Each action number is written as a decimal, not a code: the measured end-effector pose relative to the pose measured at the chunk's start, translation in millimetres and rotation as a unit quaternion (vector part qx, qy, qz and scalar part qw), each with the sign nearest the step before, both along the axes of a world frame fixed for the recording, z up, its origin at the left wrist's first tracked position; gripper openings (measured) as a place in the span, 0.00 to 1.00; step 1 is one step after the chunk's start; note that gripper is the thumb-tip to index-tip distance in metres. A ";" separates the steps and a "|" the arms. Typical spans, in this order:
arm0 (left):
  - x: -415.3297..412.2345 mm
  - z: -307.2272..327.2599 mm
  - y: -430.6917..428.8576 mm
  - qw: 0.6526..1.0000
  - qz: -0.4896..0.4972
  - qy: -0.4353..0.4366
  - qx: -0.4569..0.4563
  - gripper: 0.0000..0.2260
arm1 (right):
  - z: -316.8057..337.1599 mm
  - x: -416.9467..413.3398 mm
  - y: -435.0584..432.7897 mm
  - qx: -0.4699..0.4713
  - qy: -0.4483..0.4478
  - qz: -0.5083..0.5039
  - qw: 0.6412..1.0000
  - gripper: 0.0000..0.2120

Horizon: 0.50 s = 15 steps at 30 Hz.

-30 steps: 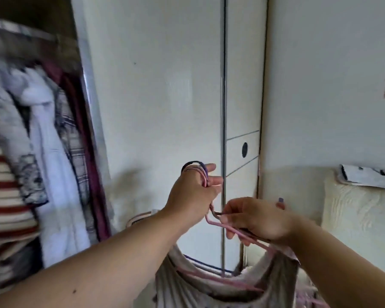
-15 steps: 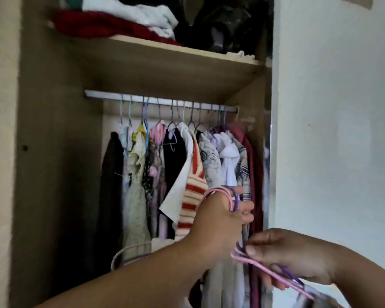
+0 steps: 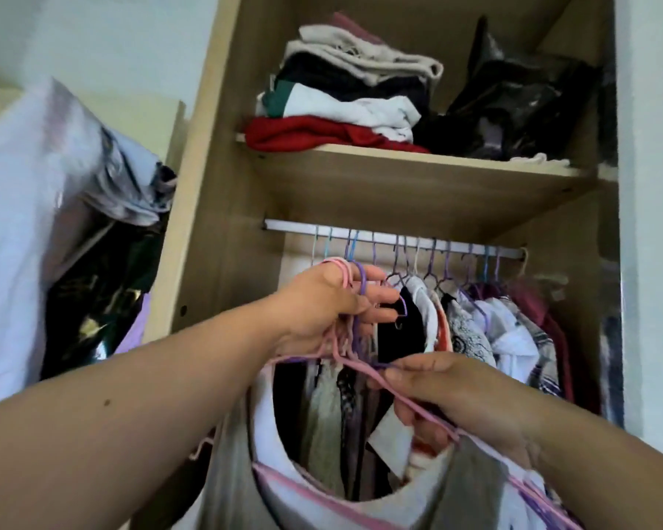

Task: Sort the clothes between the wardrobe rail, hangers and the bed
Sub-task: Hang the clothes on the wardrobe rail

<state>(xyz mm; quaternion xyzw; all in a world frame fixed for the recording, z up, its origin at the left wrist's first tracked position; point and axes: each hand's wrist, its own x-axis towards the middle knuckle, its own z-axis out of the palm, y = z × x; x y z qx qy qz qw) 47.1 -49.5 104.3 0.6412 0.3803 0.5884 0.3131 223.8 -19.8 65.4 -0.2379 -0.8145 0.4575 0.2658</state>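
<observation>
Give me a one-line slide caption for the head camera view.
Left hand grips a bunch of hanger hooks below the wardrobe rail while the right hand holds a pink hanger.

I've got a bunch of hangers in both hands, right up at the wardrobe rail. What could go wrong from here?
1. The left hand grips several hanger hooks bunched together; they may tangle, or one could slip while hooking on.
2. The rail is packed with hanging clothes apart from its left end; a hook could snag a neighbouring hanger.
3. The wide-necked top hangs loosely below the right hand and might slide off its pink hanger.
</observation>
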 end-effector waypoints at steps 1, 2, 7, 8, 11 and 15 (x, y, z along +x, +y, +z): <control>-7.9 9.6 1.7 1.000 -0.008 -0.002 -0.004 0.17 | 7.0 -8.9 0.6 0.019 0.007 -0.006 1.000 0.10; -15.1 18.4 3.5 1.000 -0.015 -0.002 -0.011 0.17 | 14.0 -16.9 0.2 0.032 0.013 -0.015 0.999 0.09; -42.3 54.5 15.2 0.999 0.020 0.004 -0.032 0.13 | 43.8 -54.2 10.0 0.098 0.025 -0.052 0.994 0.12; -46.8 59.3 16.9 0.999 0.041 0.009 -0.031 0.11 | 48.6 -60.9 12.7 0.116 0.021 -0.059 0.991 0.13; -67.4 67.6 25.8 0.958 0.235 0.161 0.012 0.06 | 58.7 -80.1 23.1 0.137 0.027 -0.084 0.987 0.15; -94.1 73.6 20.1 0.721 0.528 0.433 0.121 0.17 | 70.1 -105.4 39.3 0.173 0.036 -0.123 0.977 0.17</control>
